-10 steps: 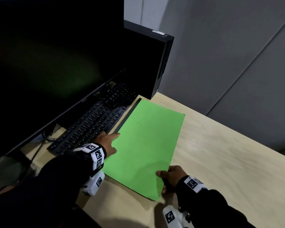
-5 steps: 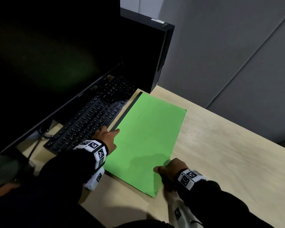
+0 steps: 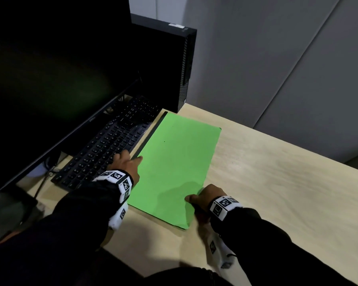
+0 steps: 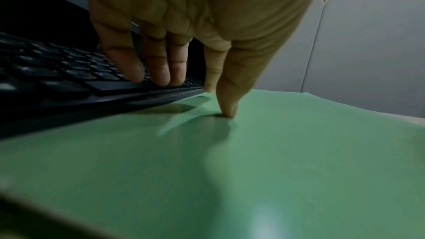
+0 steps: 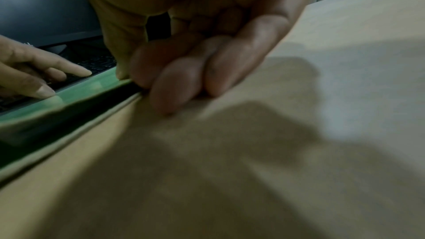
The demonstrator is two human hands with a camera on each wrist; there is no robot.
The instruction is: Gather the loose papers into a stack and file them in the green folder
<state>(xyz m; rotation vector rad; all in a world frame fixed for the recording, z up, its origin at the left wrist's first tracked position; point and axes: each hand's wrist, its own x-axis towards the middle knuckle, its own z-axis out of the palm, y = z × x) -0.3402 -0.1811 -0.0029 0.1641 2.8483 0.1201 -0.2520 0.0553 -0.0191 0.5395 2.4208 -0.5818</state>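
Observation:
The green folder [image 3: 174, 166] lies closed on the wooden desk [image 3: 277, 193], its long left edge against the keyboard. My left hand [image 3: 130, 159] is at that edge: the thumb presses down on the cover [image 4: 253, 161] while the straight fingers [image 4: 161, 72] rest on the keys. My right hand [image 3: 201, 199] pinches the folder's right edge near the near corner, thumb on top and fingers [image 5: 174, 90] curled under it. In the right wrist view the green cover [image 5: 92, 86] stands slightly raised there, with a dark gap beneath. No loose papers show in any view.
A black keyboard [image 3: 112, 145] lies left of the folder, under a dark monitor [image 3: 50, 79]. A black computer tower [image 3: 165, 65] stands behind the folder's far end. Grey wall panels [image 3: 277, 69] close off the back. Bare desk runs to the right.
Only the head view has drifted. Both hands keep their places on the folder, which has not visibly moved on the desk.

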